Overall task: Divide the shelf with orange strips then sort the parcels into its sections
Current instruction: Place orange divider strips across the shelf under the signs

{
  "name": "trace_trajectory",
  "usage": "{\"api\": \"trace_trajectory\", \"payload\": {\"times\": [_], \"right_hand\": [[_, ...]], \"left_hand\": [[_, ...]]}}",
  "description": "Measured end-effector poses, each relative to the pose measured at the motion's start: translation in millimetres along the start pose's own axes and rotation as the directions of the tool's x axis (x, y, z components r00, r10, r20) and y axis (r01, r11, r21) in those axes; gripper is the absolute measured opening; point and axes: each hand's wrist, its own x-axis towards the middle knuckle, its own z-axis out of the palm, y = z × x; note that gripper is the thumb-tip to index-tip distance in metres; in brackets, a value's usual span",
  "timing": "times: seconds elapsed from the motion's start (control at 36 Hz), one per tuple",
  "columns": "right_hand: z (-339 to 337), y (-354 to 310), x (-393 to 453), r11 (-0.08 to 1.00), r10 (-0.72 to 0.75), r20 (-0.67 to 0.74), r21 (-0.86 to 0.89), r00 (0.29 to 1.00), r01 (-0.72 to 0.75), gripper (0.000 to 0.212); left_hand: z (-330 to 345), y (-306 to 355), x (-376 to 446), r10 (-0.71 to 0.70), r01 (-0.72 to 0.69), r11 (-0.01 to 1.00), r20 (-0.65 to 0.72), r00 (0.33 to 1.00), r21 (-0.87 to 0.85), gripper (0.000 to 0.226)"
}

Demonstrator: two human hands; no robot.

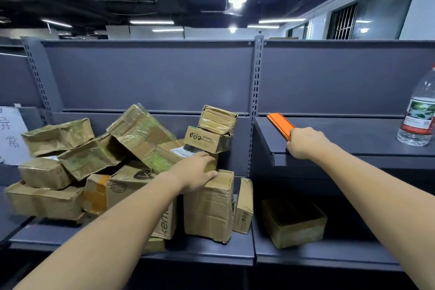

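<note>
The right hand [303,142] grips orange strips [280,125] at the shelf's [341,134] front left corner, ready to divide it; the left hand [200,172] rests open-fingered on a parcel [208,207], steadying the pile.

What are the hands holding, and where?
The right hand grips the orange strips by their near end. The left hand rests on a parcel.

Upper rt shelf [341,135] mostly open, water bottle [417,115] at far rt, parcel pile [122,162] crowds lower lt shelf [131,246]
</note>
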Motion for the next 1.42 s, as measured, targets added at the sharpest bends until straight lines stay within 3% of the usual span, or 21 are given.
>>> {"api": "trace_trajectory", "payload": {"times": [0.47,0.81,1.03,1.42], "right_hand": [[4.5,-1.3,-35.5,0.968,-0.001,-0.158,0.248,0.987,0.041,0.032],[-5.8,-59.2,-103.1,0.865,-0.181,-0.39,0.373,0.903,0.335,0.036],[-1.6,-144.4,-168.8,0.797,-0.331,-0.351,0.392,0.876,0.459,0.038],[50.8,-315.4,-267.8,0.698,-0.568,-0.197,0.398,0.799,0.595,0.03]], "left_hand": [[11.0,2.0,-37.9,-0.088,0.086,0.996,-0.086,0.992,-0.028,0.057],[7.4,-30.9,-106.2,-0.194,0.188,0.98,-0.096,0.976,-0.066,0.057],[-2.9,-79.4,-194.6,-0.265,0.263,0.964,-0.09,0.96,-0.036,0.058],[0.8,-187.6,-366.9,-0.496,0.498,0.867,-0.114,0.861,-0.015,0.062]]}}
